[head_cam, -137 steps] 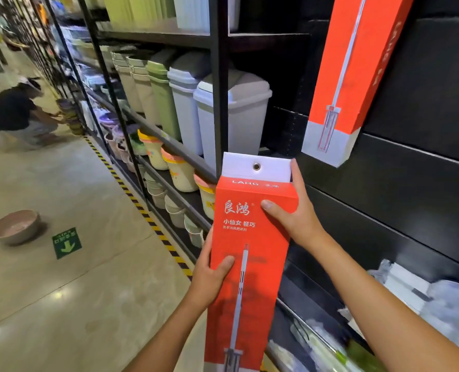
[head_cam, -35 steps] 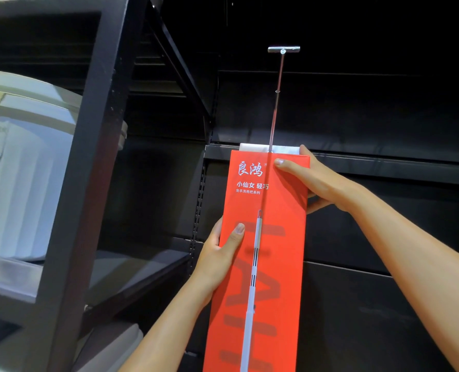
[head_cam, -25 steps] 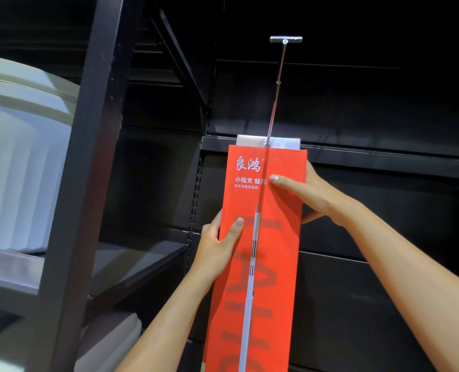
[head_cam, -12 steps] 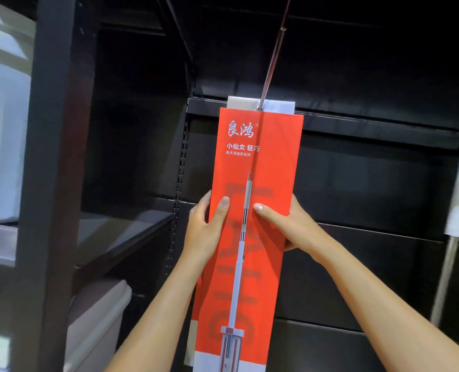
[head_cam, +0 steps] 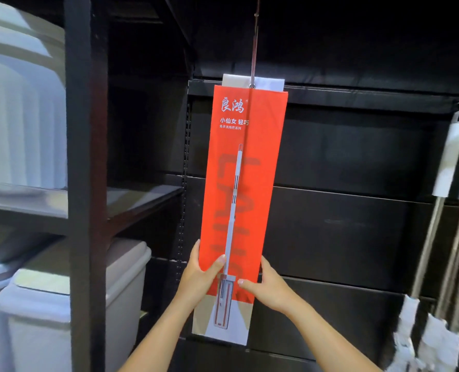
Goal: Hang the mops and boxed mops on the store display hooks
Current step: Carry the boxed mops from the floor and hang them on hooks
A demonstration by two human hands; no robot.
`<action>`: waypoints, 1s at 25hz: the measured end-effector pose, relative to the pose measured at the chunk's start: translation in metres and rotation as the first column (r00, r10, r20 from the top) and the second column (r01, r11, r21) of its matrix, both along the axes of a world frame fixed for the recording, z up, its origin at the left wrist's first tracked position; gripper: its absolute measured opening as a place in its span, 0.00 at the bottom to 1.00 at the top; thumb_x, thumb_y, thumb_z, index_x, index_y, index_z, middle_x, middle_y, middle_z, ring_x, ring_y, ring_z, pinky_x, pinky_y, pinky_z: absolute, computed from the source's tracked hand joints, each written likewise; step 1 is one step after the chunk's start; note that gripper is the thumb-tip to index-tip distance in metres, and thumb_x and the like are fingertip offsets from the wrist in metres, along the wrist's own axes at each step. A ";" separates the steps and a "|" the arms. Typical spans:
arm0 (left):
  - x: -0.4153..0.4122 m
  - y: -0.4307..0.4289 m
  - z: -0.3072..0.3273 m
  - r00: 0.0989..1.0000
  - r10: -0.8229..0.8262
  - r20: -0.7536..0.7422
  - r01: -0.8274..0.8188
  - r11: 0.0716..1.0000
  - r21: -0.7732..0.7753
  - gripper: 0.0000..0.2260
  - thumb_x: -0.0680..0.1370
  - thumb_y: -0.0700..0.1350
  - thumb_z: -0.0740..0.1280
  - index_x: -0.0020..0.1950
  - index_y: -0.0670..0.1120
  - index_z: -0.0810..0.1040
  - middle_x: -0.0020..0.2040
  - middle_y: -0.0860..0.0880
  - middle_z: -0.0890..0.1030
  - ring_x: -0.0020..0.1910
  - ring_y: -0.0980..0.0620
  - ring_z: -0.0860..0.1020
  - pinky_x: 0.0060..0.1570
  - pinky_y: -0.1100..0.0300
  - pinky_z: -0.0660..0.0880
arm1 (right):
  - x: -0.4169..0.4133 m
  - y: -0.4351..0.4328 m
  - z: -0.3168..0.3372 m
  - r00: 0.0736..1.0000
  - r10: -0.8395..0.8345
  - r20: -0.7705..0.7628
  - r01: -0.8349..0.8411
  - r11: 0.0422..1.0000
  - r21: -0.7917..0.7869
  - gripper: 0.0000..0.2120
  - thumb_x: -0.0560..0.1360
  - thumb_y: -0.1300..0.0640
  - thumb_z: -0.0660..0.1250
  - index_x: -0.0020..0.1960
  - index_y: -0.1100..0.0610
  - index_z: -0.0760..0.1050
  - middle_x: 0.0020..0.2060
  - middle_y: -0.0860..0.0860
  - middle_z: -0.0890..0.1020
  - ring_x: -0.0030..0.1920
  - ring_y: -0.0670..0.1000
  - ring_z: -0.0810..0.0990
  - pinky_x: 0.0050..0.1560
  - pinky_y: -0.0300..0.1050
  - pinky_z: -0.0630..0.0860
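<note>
1 head-worn view, close, facing boxed mop (head_cam: 250, 146) against black display wall (head_cam: 343, 237).

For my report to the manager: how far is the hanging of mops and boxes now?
Done: the red box hangs from the hook through the hole in its white tab, and some mops hang at the right edge. In hand: the left hand and right hand grip the box's lower part, probably steadying it. Left: letting go; whether more stock waits is out of view.
</note>
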State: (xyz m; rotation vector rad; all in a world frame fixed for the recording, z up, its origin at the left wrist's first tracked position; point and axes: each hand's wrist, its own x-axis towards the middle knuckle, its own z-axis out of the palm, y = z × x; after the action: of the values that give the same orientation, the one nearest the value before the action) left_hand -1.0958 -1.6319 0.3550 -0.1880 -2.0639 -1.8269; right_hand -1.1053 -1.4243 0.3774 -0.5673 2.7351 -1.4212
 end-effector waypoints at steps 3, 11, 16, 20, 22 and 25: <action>0.023 0.003 -0.060 0.980 0.119 0.162 -0.098 0.986 -0.132 0.42 0.72 0.67 0.74 0.80 0.61 0.58 0.74 0.60 0.73 0.71 0.56 0.74 0.71 0.43 0.74 | 0.020 0.017 -0.045 0.990 -0.077 0.117 0.069 0.995 0.073 0.40 0.76 0.44 0.73 0.82 0.49 0.57 0.72 0.42 0.70 0.76 0.51 0.70 0.76 0.51 0.69; 0.142 0.072 -0.231 0.857 0.316 0.408 -0.023 0.813 -0.582 0.43 0.77 0.68 0.67 0.85 0.51 0.53 0.83 0.51 0.61 0.80 0.46 0.65 0.75 0.42 0.67 | 0.124 0.130 -0.203 0.902 -0.240 0.358 0.164 0.959 0.229 0.48 0.74 0.37 0.71 0.84 0.54 0.52 0.83 0.54 0.58 0.81 0.56 0.64 0.78 0.52 0.66; 0.192 0.173 -0.271 0.912 0.143 0.385 0.205 0.654 -0.728 0.39 0.79 0.67 0.65 0.84 0.50 0.57 0.83 0.51 0.62 0.82 0.50 0.60 0.77 0.48 0.64 | 0.227 0.240 -0.258 0.823 -0.368 0.434 0.290 0.928 0.235 0.36 0.75 0.44 0.73 0.77 0.57 0.65 0.72 0.48 0.73 0.73 0.53 0.74 0.69 0.41 0.70; 0.223 0.294 -0.275 0.930 -0.138 0.340 0.363 0.481 -0.798 0.36 0.78 0.67 0.65 0.82 0.52 0.62 0.80 0.51 0.68 0.79 0.48 0.67 0.73 0.49 0.69 | 0.314 0.354 -0.279 0.737 -0.507 0.448 0.435 0.862 0.260 0.28 0.78 0.50 0.74 0.74 0.55 0.69 0.63 0.49 0.76 0.69 0.51 0.76 0.63 0.40 0.72; 0.236 0.355 -0.275 0.915 -0.260 0.309 0.393 0.395 -0.830 0.37 0.77 0.70 0.61 0.81 0.52 0.64 0.79 0.48 0.70 0.77 0.45 0.69 0.73 0.48 0.70 | 0.353 0.410 -0.290 0.690 -0.567 0.449 0.487 0.823 0.291 0.35 0.74 0.42 0.75 0.75 0.56 0.69 0.67 0.49 0.75 0.71 0.51 0.74 0.68 0.44 0.72; 0.269 0.465 -0.273 0.856 -0.428 0.290 0.422 0.251 -0.871 0.43 0.75 0.73 0.53 0.83 0.49 0.61 0.82 0.44 0.64 0.81 0.41 0.63 0.78 0.45 0.63 | 0.424 0.509 -0.316 0.579 -0.693 0.430 0.620 0.717 0.320 0.46 0.66 0.29 0.71 0.76 0.53 0.67 0.72 0.53 0.74 0.71 0.57 0.75 0.69 0.56 0.75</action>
State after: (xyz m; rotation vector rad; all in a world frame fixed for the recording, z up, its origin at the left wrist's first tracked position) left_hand -0.8271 -1.1666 0.0818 -1.1612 -3.0023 -0.5254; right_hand -0.6813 -0.9152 0.0611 0.8531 2.5951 -1.1736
